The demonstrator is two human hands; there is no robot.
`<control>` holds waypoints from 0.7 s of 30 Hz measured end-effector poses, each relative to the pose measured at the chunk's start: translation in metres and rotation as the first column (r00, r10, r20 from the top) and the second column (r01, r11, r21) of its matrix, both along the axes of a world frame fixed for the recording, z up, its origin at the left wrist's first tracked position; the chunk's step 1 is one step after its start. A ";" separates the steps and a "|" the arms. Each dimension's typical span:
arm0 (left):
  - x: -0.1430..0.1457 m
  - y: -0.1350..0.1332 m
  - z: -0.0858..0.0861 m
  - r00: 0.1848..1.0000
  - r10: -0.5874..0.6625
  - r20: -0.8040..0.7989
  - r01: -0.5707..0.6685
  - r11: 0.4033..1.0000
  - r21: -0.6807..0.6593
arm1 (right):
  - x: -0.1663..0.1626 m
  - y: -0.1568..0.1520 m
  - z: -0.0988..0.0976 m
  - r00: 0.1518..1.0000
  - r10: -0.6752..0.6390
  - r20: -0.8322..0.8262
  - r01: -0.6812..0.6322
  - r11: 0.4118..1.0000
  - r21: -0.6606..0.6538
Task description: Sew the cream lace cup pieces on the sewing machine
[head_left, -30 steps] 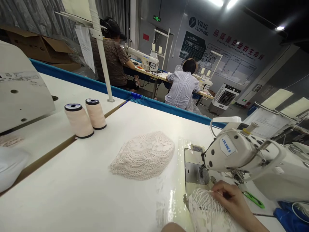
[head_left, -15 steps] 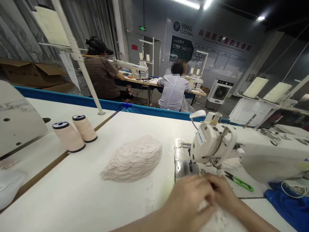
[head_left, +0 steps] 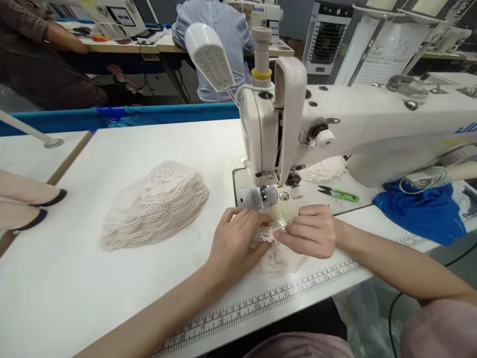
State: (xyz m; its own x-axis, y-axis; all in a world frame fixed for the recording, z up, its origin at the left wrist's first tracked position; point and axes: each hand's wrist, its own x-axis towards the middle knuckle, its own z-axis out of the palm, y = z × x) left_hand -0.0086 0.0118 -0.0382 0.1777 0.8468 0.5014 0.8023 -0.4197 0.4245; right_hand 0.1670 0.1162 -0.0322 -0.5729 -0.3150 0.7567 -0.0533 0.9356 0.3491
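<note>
Between both hands is a pale lace piece [head_left: 280, 261], its upper edge pinched just in front of the sewing machine [head_left: 261, 139]. My left hand [head_left: 238, 238] grips that edge from the left, thumb below and fingers above. From the right, my right hand [head_left: 313, 231] closes on the same edge in a fist-like pinch. The rest of the lace lies on the table below the hands, partly hidden by them. The needle plate [head_left: 257, 197] sits just beyond my fingertips. To the left rests a stack of pale lace pieces [head_left: 160, 209].
Green-handled thread snips [head_left: 339, 194] lie right of the needle, near more lace [head_left: 324, 169]. Blue cloth [head_left: 421, 209] is bunched at the right. Thread cones [head_left: 22, 189] lie at the left edge. A printed ruler [head_left: 268, 302] runs along the front edge. A person in a striped shirt [head_left: 216, 44] sits beyond.
The view has tilted down and come closer to the machine. My hands, overlapping and blurred before, are now side by side with the lace edge between them.
</note>
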 end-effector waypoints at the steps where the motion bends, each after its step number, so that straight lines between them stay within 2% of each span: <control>1: -0.001 -0.001 0.001 1.000 0.003 -0.010 -0.003 1.000 0.020 | 0.000 -0.001 0.000 1.000 0.004 -0.006 -0.004 1.000 0.021; 6: -0.006 -0.003 0.003 0.992 -0.029 -0.123 0.052 0.981 0.187 | 0.000 -0.003 -0.002 1.000 0.025 0.009 -0.025 0.998 0.057; 9: -0.007 -0.005 0.004 0.986 -0.044 -0.164 0.081 0.971 0.224 | 0.000 -0.003 -0.003 0.999 0.031 0.006 -0.032 0.998 0.063; 13: -0.006 -0.010 0.006 0.994 -0.024 -0.105 0.042 0.985 0.170 | 0.001 -0.005 -0.003 1.000 0.030 -0.003 -0.030 0.997 0.068; 18: -0.004 -0.014 0.006 0.998 -0.053 -0.042 0.055 0.997 0.061 | 0.001 -0.007 -0.002 0.997 0.074 -0.009 -0.073 0.995 0.064; 21: -0.003 -0.015 0.006 0.998 -0.056 -0.025 0.057 0.997 0.046 | 0.001 -0.008 0.000 0.995 0.095 -0.020 -0.093 0.993 0.074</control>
State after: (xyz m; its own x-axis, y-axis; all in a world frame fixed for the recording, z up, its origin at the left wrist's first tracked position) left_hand -0.0119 -0.0033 -0.0326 0.2372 0.8106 0.5354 0.7863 -0.4839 0.3841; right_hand 0.1677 0.1081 -0.0326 -0.5209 -0.4214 0.7423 -0.1306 0.8987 0.4186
